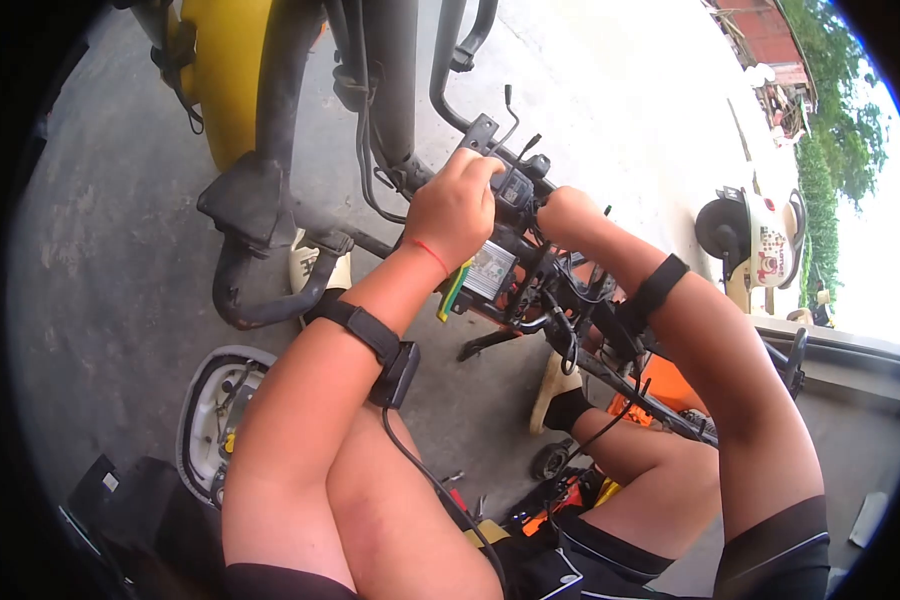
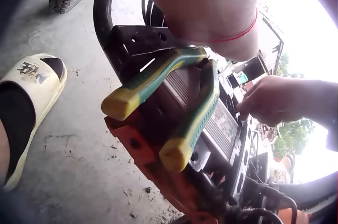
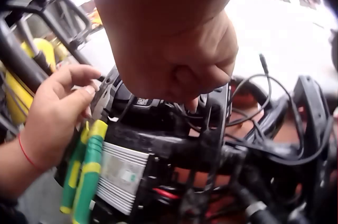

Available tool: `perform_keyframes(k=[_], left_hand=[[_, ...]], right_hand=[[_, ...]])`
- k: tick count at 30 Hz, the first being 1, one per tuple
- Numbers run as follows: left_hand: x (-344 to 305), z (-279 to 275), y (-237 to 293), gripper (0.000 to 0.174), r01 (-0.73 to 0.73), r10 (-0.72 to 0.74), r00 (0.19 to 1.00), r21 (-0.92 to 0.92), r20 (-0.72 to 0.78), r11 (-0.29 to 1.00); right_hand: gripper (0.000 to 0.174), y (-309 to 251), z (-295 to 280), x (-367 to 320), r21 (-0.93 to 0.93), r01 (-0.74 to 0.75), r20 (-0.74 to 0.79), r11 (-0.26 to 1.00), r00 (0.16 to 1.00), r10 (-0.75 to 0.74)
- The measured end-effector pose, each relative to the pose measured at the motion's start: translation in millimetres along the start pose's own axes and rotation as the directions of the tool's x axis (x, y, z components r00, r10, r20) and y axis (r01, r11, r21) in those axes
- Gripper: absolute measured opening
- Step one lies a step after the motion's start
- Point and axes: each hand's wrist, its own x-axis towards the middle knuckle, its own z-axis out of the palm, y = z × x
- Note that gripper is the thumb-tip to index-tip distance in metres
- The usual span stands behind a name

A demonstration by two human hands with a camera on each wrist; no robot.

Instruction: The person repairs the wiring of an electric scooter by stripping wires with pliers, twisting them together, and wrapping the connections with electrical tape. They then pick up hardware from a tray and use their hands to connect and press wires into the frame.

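Observation:
My left hand (image 1: pixel 455 208) is at a metal bracket (image 1: pixel 481 132) on the frame; in the right wrist view its thumb and forefinger (image 3: pixel 58 110) reach the bracket's edge, loosely bent. The right hand (image 1: pixel 570 218) has its fingers curled down among cables beside a black box (image 1: pixel 515 188); whatever lies within them is hidden. Between the hands and my body sits a finned silver unit (image 1: pixel 490 270). Pliers with green and yellow handles (image 2: pixel 198 116) lie across that unit's end, touched by neither hand as far as I can tell.
Thick dark tubes (image 1: pixel 280 90) and a yellow part (image 1: pixel 232 70) stand at the upper left. Loose cables (image 1: pixel 570 290) hang along the frame. On the floor are a white-rimmed part (image 1: pixel 198 420) and tools near my legs. A white scooter (image 1: pixel 770 240) stands at right.

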Motion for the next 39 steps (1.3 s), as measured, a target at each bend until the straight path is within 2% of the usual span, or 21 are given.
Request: perform_keyframes(k=[2, 4, 6, 10, 12, 13, 15, 16, 18, 22, 26, 28, 30, 32, 33, 34, 35, 36, 37, 38, 39], left_hand=[[-2.5, -0.7, -3.9, 0.019, -0.006, 0.004, 0.998, 0.035, 0.060, 0.999], [-4.2, -2.1, -4.4, 0.020, -0.014, 0.011, 0.998, 0.037, 0.067, 0.999], [-5.9, -5.2, -6.8, 0.020, -0.015, 0.011, 0.997, 0.044, 0.077, 0.999], [-6.0, -11.6, -11.8, 0.022, -0.045, 0.042, 0.997, 0.048, 0.063, 0.998], [-4.7, -14.2, -12.7, 0.023, -0.040, 0.038, 0.998, 0.045, 0.056, 0.998], [-4.9, -14.5, -12.4, 0.023, -0.020, 0.017, 0.997, 0.047, 0.075, 0.999], [-3.4, -16.1, -13.0, 0.025, -0.007, 0.002, 0.996, 0.055, 0.092, 0.998], [-3.9, -16.0, -13.5, 0.025, -0.016, 0.010, 0.996, 0.060, 0.085, 0.998], [-5.2, -16.8, -14.6, 0.025, -0.027, 0.024, 0.997, 0.041, 0.070, 0.999], [-9.5, -18.2, -15.2, 0.025, -0.003, -0.001, 0.995, 0.036, 0.096, 0.999], [-4.9, -20.7, -17.9, 0.022, -0.006, 0.004, 0.997, 0.020, 0.073, 1.000], [-5.2, -22.0, -13.6, 0.026, 0.031, -0.032, 0.992, 0.013, 0.119, 0.999], [-3.8, -22.8, -13.7, 0.030, 0.039, -0.042, 0.991, 0.024, 0.124, 0.999], [-4.4, -22.4, -14.0, 0.034, 0.051, -0.052, 0.993, 0.010, 0.105, 0.999], [-3.7, -22.1, -13.8, 0.034, 0.052, -0.052, 0.994, 0.005, 0.098, 0.999], [-3.2, -22.3, -13.6, 0.035, 0.054, -0.055, 0.993, 0.010, 0.100, 0.998], [-3.3, -22.5, -13.5, 0.036, 0.055, -0.056, 0.993, 0.014, 0.106, 0.998], [-3.7, -22.6, -13.7, 0.036, 0.053, -0.054, 0.993, 0.009, 0.104, 0.999], [-3.6, -22.3, -13.9, 0.038, 0.066, -0.066, 0.992, 0.003, 0.109, 0.998], [-3.1, -21.2, -14.4, 0.039, 0.081, -0.079, 0.991, -0.005, 0.111, 0.997], [-2.5, -20.6, -14.5, 0.039, 0.081, -0.079, 0.992, -0.015, 0.102, 0.997]], right_hand=[[0.030, 1.5, -2.6, -4.5, -0.352, 0.260, 0.054, 0.899, 0.965, -0.258], [0.027, 6.0, -0.2, -12.7, -0.419, 0.302, -0.023, 0.856, 0.939, -0.343], [0.019, 6.2, 3.3, -15.8, -0.568, 0.389, -0.075, 0.725, 0.853, -0.516], [0.026, 14.6, 9.7, -18.8, -0.653, 0.389, -0.047, 0.649, 0.835, -0.548], [0.009, 22.2, 11.0, -15.9, -0.705, 0.466, -0.038, 0.535, 0.728, -0.684], [0.009, 26.1, 10.7, -16.9, -0.709, 0.467, -0.036, 0.528, 0.724, -0.689], [0.009, 27.1, 6.4, -13.9, -0.735, 0.599, 0.110, 0.316, 0.566, -0.817], [0.009, 25.5, 4.5, -10.4, -0.740, 0.600, 0.110, 0.303, 0.553, -0.826], [0.013, 24.6, 6.1, -10.6, -0.781, 0.560, 0.130, 0.278, 0.580, -0.804], [0.009, 24.4, 3.8, -14.2, -0.684, 0.547, 0.081, 0.483, 0.715, -0.695], [0.011, 14.3, 5.0, -17.5, -0.693, 0.515, 0.053, 0.505, 0.734, -0.677], [0.016, 7.6, 9.8, -25.6, -0.630, 0.412, -0.046, 0.658, 0.826, -0.562], [0.022, 5.5, 10.1, -22.1, -0.589, 0.392, -0.074, 0.707, 0.845, -0.530], [0.026, 7.3, 13.3, -17.9, -0.457, 0.314, -0.155, 0.832, 0.893, -0.423], [0.026, 3.2, 10.1, -12.6, -0.464, 0.312, -0.155, 0.829, 0.892, -0.424], [0.025, -4.0, 5.4, -4.1, -0.243, 0.159, -0.099, 0.957, 0.977, -0.188], [0.025, -8.7, 3.1, 1.7, -0.024, -0.045, 0.013, 0.999, 0.999, 0.045], [0.025, -0.7, 1.6, 10.9, -0.027, -0.048, 0.009, 0.998, 0.999, 0.048], [0.026, 12.0, -4.0, 20.7, -0.356, 0.319, 0.161, 0.878, 0.947, -0.279], [0.028, 24.1, -8.0, 30.7, -0.565, 0.630, 0.403, 0.533, 0.774, -0.489], [0.029, 18.3, -6.9, 27.3, -0.619, 0.574, 0.401, 0.536, 0.818, -0.413]])
